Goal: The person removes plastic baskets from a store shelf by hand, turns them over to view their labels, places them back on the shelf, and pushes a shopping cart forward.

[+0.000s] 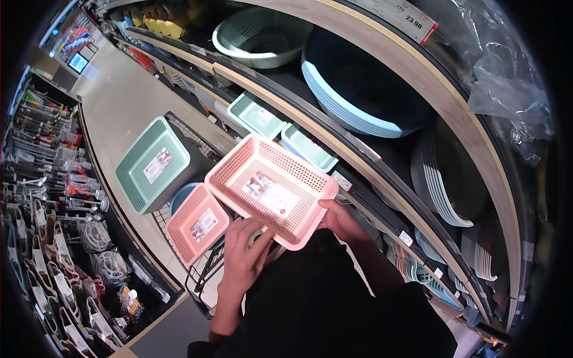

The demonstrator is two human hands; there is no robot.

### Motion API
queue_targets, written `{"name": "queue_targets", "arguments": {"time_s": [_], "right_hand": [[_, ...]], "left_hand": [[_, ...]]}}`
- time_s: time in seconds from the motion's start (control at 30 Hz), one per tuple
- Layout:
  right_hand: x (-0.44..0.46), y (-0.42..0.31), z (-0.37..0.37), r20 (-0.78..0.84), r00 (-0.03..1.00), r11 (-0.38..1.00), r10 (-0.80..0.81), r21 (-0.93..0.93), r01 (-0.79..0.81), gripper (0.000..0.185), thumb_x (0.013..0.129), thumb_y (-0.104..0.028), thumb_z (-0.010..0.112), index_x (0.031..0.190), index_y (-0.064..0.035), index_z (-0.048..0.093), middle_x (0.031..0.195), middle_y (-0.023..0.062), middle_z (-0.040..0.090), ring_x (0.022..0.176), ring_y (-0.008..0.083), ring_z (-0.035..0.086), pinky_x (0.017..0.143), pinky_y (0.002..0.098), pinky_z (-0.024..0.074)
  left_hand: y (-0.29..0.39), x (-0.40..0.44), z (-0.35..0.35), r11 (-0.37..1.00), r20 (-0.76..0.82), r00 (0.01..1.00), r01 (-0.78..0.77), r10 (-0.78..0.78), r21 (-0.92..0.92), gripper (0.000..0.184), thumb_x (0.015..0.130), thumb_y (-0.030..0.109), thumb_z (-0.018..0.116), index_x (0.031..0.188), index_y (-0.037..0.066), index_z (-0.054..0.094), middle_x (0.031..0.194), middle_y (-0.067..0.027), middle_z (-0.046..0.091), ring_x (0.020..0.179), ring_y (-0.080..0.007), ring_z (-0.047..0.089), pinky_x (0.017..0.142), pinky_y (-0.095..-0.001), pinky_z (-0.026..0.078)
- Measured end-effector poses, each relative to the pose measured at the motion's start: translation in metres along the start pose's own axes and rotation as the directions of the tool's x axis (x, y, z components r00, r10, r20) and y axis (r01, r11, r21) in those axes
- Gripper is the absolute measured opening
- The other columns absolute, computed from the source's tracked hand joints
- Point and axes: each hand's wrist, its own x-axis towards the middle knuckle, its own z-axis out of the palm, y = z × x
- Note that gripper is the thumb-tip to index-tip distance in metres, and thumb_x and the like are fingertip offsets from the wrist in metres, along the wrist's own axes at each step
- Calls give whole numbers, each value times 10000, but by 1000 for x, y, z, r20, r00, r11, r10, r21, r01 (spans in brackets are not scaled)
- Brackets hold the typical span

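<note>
A pink plastic basket [310, 206] with perforated walls is held tilted in front of me, its inside facing up and a printed label on its bottom. My right hand [341, 222] grips its right end, thumb over the rim and the other fingers hidden underneath. At the near long side, my left hand [245, 247] has bent fingers against the rim. Just left of it, a smaller pink basket [186, 238] stands in a wire shopping cart [200, 280]. A large green basket [134, 194] is also in the cart, with a blue container [181, 197] partly hidden between them.
Two small green baskets [243, 112] [325, 162] lie on the lower shelf beyond the held one. Above stand stacked blue basins [358, 119] and a pale green basin [262, 61]. Hanging goods [59, 149] line the left rack. The aisle floor [113, 89] runs between.
</note>
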Motion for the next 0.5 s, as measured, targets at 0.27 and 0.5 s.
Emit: {"name": "queue_targets", "arguments": {"time_s": [0.27, 0.5], "right_hand": [[14, 7, -23, -220, 968, 931, -123, 313, 189, 557, 1020, -270, 527, 1462, 30, 368, 1418, 210, 542, 1312, 326, 549, 1123, 467, 420], [50, 3, -29, -312, 938, 779, -150, 547, 307, 473, 1007, -145, 606, 1411, -1, 408, 1416, 219, 513, 1351, 355, 504, 1158, 454, 404]], "left_hand": [[-36, -23, 5, 954, -156, 943, 298, -292, 13, 379, 778, 26, 795, 1144, 16, 700, 1137, -140, 626, 1067, -325, 602, 934, -421, 483], [-57, -45, 16, 901, -54, 903, 429, -426, 61, 330, 811, 60, 784, 1126, 1, 704, 1087, -154, 654, 1025, -339, 615, 913, -416, 489]]}}
